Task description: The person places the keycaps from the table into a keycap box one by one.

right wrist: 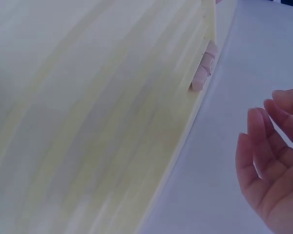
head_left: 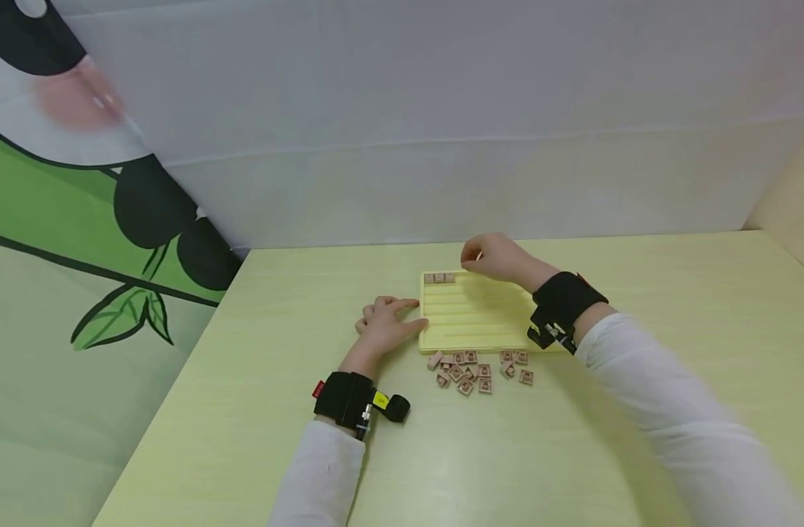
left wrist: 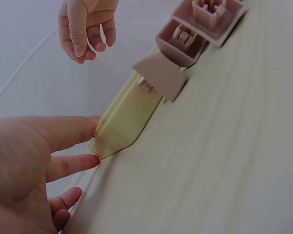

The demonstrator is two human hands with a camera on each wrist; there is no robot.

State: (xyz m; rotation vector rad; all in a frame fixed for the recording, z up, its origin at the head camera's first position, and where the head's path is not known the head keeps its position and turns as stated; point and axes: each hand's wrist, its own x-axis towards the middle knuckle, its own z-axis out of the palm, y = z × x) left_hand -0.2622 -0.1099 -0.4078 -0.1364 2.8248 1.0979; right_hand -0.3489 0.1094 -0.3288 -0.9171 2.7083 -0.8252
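Observation:
A pale yellow ridged tray (head_left: 471,340) lies on the table. Three pinkish keycaps (head_left: 439,278) stand in a row at its far left corner; the right wrist view also shows these keycaps (right wrist: 203,68). My left hand (head_left: 385,327) touches the tray's left edge with extended fingers, and the left wrist view shows fingertips (left wrist: 90,162) against the tray's corner. Above the tray's far edge hovers my right hand (head_left: 497,258), its fingers loosely bent. In the right wrist view nothing shows between the right hand's fingers (right wrist: 256,131).
Several loose keycaps (head_left: 466,373) are scattered on the table along the tray's near edge, some upside down with their stems showing in the left wrist view. A white curtain-like backdrop (head_left: 441,190) rises behind the table (head_left: 310,351). A printed cloth (head_left: 46,241) hangs at the left.

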